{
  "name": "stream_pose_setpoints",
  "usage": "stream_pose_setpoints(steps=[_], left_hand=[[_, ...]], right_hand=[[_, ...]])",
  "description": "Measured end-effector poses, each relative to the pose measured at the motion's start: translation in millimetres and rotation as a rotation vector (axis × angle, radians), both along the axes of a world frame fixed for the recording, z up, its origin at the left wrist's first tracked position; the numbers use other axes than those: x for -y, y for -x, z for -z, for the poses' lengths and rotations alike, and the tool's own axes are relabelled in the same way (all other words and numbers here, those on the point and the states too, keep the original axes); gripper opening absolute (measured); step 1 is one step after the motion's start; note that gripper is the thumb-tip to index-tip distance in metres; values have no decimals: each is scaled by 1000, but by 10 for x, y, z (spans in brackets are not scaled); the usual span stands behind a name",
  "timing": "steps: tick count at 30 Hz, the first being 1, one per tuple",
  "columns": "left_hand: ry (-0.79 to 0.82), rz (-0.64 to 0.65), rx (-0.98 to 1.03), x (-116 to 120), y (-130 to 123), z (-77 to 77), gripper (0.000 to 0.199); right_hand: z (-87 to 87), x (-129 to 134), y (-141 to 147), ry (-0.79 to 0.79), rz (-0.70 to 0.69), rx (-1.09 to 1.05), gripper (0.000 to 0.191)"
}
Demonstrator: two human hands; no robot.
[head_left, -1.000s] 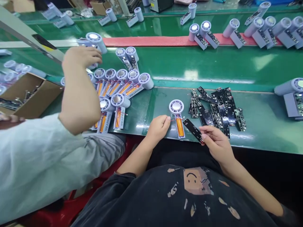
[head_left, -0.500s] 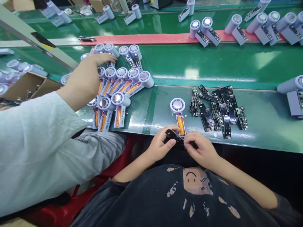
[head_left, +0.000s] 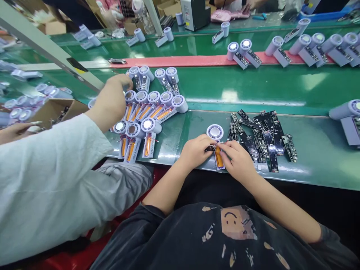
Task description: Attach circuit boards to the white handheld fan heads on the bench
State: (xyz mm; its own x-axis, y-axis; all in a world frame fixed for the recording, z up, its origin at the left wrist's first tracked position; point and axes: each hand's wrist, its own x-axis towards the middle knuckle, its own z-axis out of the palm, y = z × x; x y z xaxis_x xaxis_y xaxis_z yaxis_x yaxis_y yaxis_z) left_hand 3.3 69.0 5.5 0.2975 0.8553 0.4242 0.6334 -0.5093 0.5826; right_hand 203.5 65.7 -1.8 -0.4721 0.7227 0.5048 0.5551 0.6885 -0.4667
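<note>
A lilac fan unit (head_left: 215,132) lies at the table's front edge, its handle open and an orange battery (head_left: 219,158) with thin wires showing inside. My left hand (head_left: 198,150) is closed on a dark circuit board (head_left: 209,148), mostly covered by the fingers, at the upper part of the handle. On the handle's other side my right hand (head_left: 238,159) has thumb and forefinger close together at the wires; what they pinch is too small to make out. Just right of the unit lies a pile of black circuit boards (head_left: 257,138).
At left, a co-worker's hand (head_left: 120,80) reaches among rows of fan units (head_left: 153,97). A cardboard box (head_left: 60,108) stands farther left. More fan units line the red strip (head_left: 174,61) behind, and one (head_left: 348,118) lies at the far right.
Both my hands have moved up and forward from the table edge to the fan unit, bringing the circuit board along. The co-worker's hand has shifted among the units, and the view has tilted up.
</note>
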Motion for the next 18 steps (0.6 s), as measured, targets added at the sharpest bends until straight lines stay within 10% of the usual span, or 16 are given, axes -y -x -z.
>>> stream_pose_setpoints(steps=[3, 7, 18], left_hand=[[181, -112, 244, -8, -29, 24, 2], [539, -286, 735, 40, -80, 70, 34], [827, -236, 1106, 142, -158, 102, 59]], right_hand=[[6, 34, -5, 27, 7, -16, 27], [17, 54, 79, 47, -38, -118, 24], [137, -77, 356, 68, -22, -218, 17]])
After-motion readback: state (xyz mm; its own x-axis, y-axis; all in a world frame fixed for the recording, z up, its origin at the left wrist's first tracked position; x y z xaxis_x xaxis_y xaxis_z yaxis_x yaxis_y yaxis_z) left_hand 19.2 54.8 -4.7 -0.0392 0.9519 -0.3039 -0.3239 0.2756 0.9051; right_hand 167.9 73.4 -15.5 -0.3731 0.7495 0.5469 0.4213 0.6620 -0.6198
